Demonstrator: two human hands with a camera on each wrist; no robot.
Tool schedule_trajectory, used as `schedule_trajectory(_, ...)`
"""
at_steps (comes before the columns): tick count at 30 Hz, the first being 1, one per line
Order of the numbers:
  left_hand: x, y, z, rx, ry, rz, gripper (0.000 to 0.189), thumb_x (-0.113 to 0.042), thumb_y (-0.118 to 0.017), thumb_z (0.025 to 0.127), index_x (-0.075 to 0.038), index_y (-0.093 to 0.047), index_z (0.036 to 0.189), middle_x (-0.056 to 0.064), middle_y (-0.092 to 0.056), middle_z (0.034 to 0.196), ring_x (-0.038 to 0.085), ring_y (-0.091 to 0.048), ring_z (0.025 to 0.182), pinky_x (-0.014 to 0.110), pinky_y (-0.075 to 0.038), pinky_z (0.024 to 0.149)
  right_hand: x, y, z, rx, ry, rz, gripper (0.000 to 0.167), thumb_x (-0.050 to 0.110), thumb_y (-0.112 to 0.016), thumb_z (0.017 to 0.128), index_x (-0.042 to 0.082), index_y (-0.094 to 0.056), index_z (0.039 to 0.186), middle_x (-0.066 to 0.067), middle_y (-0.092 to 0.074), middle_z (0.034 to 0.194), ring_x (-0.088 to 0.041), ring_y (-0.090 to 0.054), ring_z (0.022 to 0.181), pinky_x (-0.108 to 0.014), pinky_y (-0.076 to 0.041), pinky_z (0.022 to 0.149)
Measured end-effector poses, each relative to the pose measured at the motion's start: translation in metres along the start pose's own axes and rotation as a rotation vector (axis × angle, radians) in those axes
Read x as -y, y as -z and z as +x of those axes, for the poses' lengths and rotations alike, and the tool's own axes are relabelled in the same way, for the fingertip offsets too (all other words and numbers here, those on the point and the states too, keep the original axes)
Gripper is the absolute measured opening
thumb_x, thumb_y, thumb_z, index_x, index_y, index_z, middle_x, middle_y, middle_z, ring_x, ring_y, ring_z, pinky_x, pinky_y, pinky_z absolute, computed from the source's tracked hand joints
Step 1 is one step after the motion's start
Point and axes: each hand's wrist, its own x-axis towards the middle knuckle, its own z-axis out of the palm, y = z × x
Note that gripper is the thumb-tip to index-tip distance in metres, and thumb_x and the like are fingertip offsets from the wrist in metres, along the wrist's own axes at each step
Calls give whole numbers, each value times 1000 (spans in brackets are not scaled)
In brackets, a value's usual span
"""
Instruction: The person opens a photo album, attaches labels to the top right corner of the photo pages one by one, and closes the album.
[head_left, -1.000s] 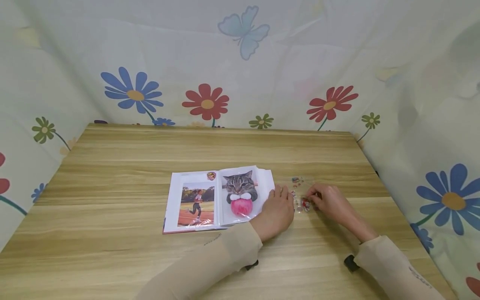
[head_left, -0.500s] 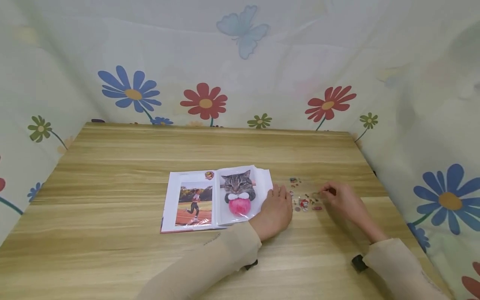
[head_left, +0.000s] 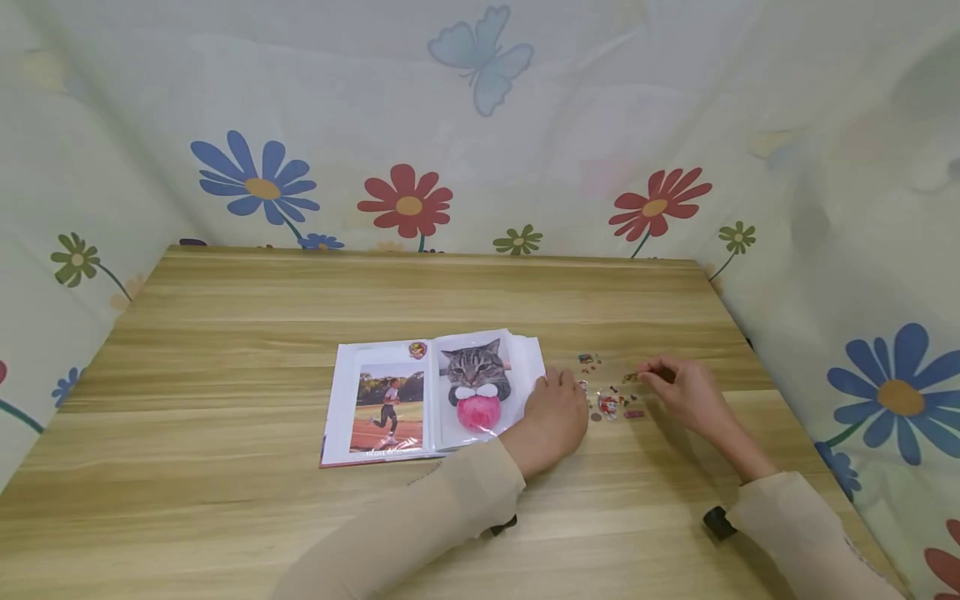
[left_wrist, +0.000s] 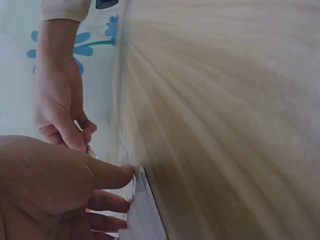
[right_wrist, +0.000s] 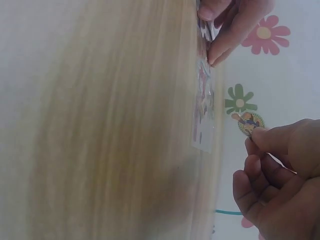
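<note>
My right hand [head_left: 690, 398] pinches a small round cartoon sticker [right_wrist: 250, 123] between thumb and forefinger, held above the right side of a clear sticker sheet [right_wrist: 204, 112]. Several small colourful stickers, one with a red-hatted figure [head_left: 608, 407], show on that sheet. My left hand [head_left: 555, 423] lies across the right edge of an open photo album [head_left: 342, 375], its fingertips at the left end of the sheet. On the album's left page is a runner photo [head_left: 392, 408] with a small sticker [head_left: 417, 350] above it. The facing page shows a cat photo [head_left: 477, 383] with a pink ball.
The wooden table [head_left: 247, 317] extends around the album, its far edge against a flowered cloth backdrop [head_left: 480, 150]. A dark band [head_left: 718, 523] sits by the right sleeve, and another [head_left: 504, 527] partly shows under the left sleeve.
My right hand has moved right and slightly up from the sheet with the sticker in its fingers, uncovering more of the sheet. My left hand has stayed at the album's edge.
</note>
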Motion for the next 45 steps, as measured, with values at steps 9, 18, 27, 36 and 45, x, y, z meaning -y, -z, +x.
schedule_trajectory(9, 3, -2, -1, -31, -19, -22, 36, -22, -56, 102, -3, -66, 131, 10, -58, 118, 26, -54, 111, 31, -51, 86, 2, 0, 4, -19, 27, -9, 4, -4, -71, 94, -5, -75, 96, -17, -76, 92, -22, -67, 79, -18, -51, 63)
schedule_trajectory(18, 6, -4, -5, -115, -51, -12, 31, -20, -55, 103, -2, -69, 123, 10, -60, 112, 24, -56, 104, 29, -52, 80, 7, 0, 6, -28, 37, -20, 6, -3, -71, 95, -3, -76, 98, -16, -75, 93, -19, -64, 77, -19, -50, 63)
schedule_trajectory(27, 9, -7, -8, -213, -71, -21, 36, -33, -62, 100, -2, -70, 116, 10, -59, 111, 25, -52, 108, 32, -49, 86, 10, -1, 9, -40, 41, -27, 7, -2, -71, 96, -4, -76, 99, -16, -75, 95, -23, -67, 82, -18, -51, 67)
schedule_trajectory(36, 21, 4, -20, -179, -66, -125, 61, -43, -64, 101, -2, -55, 145, 14, -50, 149, 34, -41, 144, 47, -37, 116, 16, 2, 16, -9, 76, 10, 9, -2, -69, 96, -5, -76, 102, -17, -76, 96, -26, -69, 83, -17, -53, 67)
schedule_trajectory(45, 43, 16, -41, -178, -44, -221, 66, -45, -62, 102, -4, -46, 153, 16, -42, 160, 36, -31, 152, 51, -29, 121, 30, 6, 27, -3, 107, 16, 9, -1, -68, 97, -4, -76, 102, -15, -75, 93, -28, -67, 79, -20, -51, 63)
